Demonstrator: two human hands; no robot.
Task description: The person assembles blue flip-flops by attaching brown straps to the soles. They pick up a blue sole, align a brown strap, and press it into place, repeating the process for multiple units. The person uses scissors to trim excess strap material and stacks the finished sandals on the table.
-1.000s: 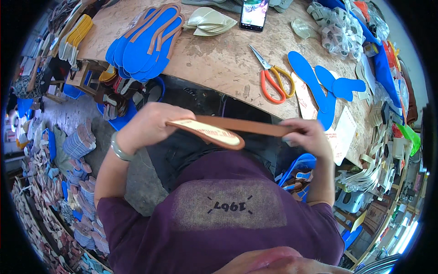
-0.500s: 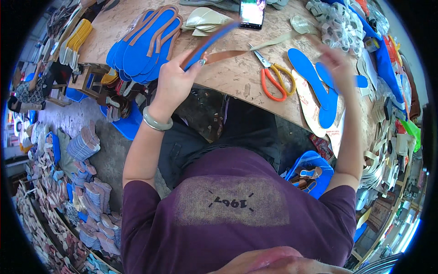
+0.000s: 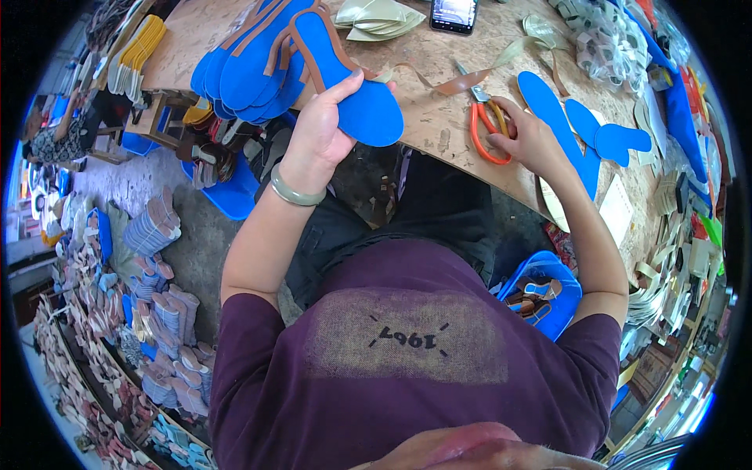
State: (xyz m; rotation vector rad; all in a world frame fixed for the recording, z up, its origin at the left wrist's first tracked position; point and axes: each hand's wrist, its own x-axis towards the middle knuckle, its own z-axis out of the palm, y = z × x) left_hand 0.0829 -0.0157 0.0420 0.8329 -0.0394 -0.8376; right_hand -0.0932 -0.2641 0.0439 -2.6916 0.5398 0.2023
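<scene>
My left hand (image 3: pixel 319 129) is closed on a blue insole (image 3: pixel 370 113) edged with brown strip along its narrow part. The insole's blue face is up, its rounded end pointing toward me past the table edge. A thin brown strip (image 3: pixel 462 83) runs from beside this hand across the table, turning paler farther right. My right hand (image 3: pixel 533 139) is closed around the yellow handle of scissors (image 3: pixel 475 135) with one orange and one yellow handle. The scissors' blades point away from me, close to the strip. Some right fingertips are hidden.
A fanned pile of brown-edged blue insoles (image 3: pixel 254 74) lies left. Loose blue insoles (image 3: pixel 548 106) lie right of my right hand. Cream pieces (image 3: pixel 380 17), a phone (image 3: pixel 453 14) and bagged white parts (image 3: pixel 607 43) sit farther back. A blue basket (image 3: pixel 565 294) stands below the table's right edge.
My right hand has come from the strip's far end down to the scissors and taken hold of them. My left hand has turned the insole from edge-on to blue face up.
</scene>
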